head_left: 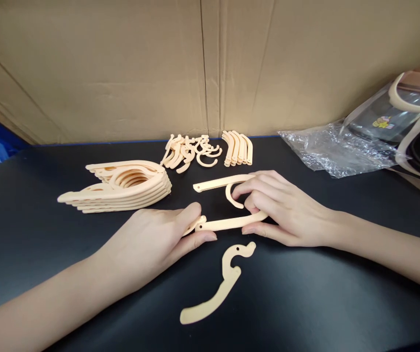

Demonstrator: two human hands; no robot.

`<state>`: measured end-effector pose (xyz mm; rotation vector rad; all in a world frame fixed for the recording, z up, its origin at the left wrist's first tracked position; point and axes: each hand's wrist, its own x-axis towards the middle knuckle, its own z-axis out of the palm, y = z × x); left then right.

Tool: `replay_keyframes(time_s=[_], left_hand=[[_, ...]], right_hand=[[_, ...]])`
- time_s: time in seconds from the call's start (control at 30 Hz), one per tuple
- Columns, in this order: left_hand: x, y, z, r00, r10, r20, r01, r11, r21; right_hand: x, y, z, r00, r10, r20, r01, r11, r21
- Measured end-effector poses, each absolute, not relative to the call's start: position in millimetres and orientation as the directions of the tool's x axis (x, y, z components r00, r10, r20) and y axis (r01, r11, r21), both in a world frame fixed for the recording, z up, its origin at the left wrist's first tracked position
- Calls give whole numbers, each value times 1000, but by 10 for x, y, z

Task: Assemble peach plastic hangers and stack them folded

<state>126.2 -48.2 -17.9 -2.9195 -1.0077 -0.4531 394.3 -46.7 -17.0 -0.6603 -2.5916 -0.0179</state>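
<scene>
My left hand (158, 239) pinches a small peach plastic piece (196, 224) between thumb and fingers, right at the end of a peach U-shaped hanger frame (220, 222). My right hand (283, 210) grips the curved end of that frame, fingers closed over it and over a hook piece (232, 198) inside it. The frame lies flat on the black table (305, 293). A loose curved hanger arm (217, 291) lies on the table just in front of both hands.
A stack of assembled peach hangers (121, 188) sits to the left. Behind the hands lie a pile of hooks (191, 151) and a row of curved pieces (237, 146). Clear plastic bags (334, 149) with goods lie at the right. A cardboard wall (158, 68) stands behind.
</scene>
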Motion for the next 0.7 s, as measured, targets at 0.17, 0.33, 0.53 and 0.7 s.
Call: replay_keyframes(time_s=[0.17, 0.33, 0.53, 0.7], left_hand=[[1236, -481, -153, 756, 612, 233, 615, -785, 66], [1211, -475, -153, 754, 628, 192, 623, -777, 95], [1202, -470, -165, 756, 623, 199, 615, -781, 108], [1200, -471, -157, 758, 618, 208, 610, -785, 106]], right_hand=[[3941, -471, -159, -793, 399, 459, 453, 892, 7], [3953, -466, -167, -784, 425, 453, 460, 887, -38], [3960, -466, -167, -784, 429, 449, 453, 889, -59], [3959, -466, -165, -791, 412, 453, 445, 895, -37]])
